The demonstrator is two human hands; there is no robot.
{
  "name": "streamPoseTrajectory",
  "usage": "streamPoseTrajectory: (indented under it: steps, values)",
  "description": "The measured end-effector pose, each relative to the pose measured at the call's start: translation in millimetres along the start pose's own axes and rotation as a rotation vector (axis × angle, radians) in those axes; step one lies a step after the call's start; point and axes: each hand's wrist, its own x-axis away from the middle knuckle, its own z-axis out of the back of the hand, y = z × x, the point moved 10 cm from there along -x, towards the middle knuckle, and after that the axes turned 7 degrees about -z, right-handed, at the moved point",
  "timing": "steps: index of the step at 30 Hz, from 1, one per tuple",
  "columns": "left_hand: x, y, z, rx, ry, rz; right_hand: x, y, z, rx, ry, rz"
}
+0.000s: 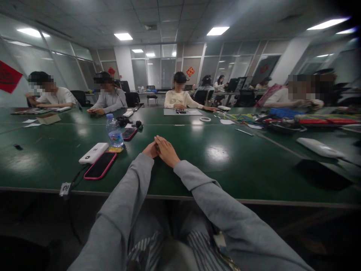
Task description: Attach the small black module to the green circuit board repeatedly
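Fingers of the right hand lay pressed together across the left hand, whose own fingers were mostly hidden, so their state could not be told. Both hands met over the near middle of the green surface, grey sleeves reaching in from the near edge. To their left stood a clear bottle, with a yellow packet at its foot; nearer lay a pink-rimmed phone beside a white device. Another phone lay just right of the bottle. Beyond the hands, toward the far edge, lay a white ring, near a seated person in a pale top
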Motion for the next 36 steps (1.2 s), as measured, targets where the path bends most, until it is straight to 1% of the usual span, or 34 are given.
streamPoseTrajectory:
  steps: [3,6,8,10,12,15,17,19,20,21,23,25,26,28,32,34,36]
  values:
    - [7.9,-2.1,-14.3,0.123,-0.126,0.122,0.1,24.5,5.2,-0.061,0.02,-0.037]
    - [14.2,-0.1,-25.4,0.206,-0.231,0.17,0.0,49.1,5.8,-0.169,0.1,-0.099]
    - [15.6,-0.9,-27.6,0.197,-0.254,0.178,0.6,68.4,1.9,-0.248,0.143,-0.203]
    - [16.2,-4.4,-28.5,0.168,-0.267,0.195,1.8,84.6,-4.3,-0.3,0.153,-0.311]
    - [16.7,-6.9,-29.9,0.149,-0.285,0.206,2.1,94.0,-8.0,-0.321,0.151,-0.377]
    - [17.8,-7.0,-31.3,0.134,-0.306,0.21,1.3,106.0,-6.6,-0.382,0.171,-0.469]
    - [17.5,-3.5,-31.3,0.13,-0.305,0.188,3.1,119.0,-4.8,-0.523,0.205,-0.585]
    - [14.7,1.3,-28.9,0.122,-0.281,0.142,7.9,132.2,-9.9,-0.786,0.216,-0.734]
    - [12.0,3.2,-25.8,0.114,-0.253,0.116,10.2,135.5,-17.0,-0.954,0.186,-0.806]
    - [8.6,4.2,-21.0,0.1,-0.213,0.091,12.2,135.2,-25.6,-1.128,0.134,-0.866]
    - [0.4,4.5,-6.0,0.052,-0.093,0.038,14.7,125.6,-39.9,-1.432,0.003,-0.938]
    - [-7.0,4.4,11.9,-0.016,0.043,-0.027,16.1,113.1,-45.3,-1.622,-0.099,-0.951]
    - [-9.7,2.6,17.6,-0.04,0.082,-0.042,16.9,107.9,-45.8,-1.672,-0.132,-0.946]
    - [-14.2,-3.7,19.6,-0.079,0.075,-0.041,19.2,98.7,-47.3,-1.721,-0.196,-0.945]
    - [-17.9,-12.2,10.5,-0.171,-0.039,-0.044,23.3,83.5,-51.9,-1.746,-0.29,-0.961]
    - [-18.2,-11.8,8.8,-0.198,-0.055,-0.067,23.4,79.3,-52.4,-1.749,-0.299,-0.958]
    - [-18.2,-10.0,8.9,-0.206,-0.048,-0.089,22.9,79.5,-51.6,-1.744,-0.275,-0.956]
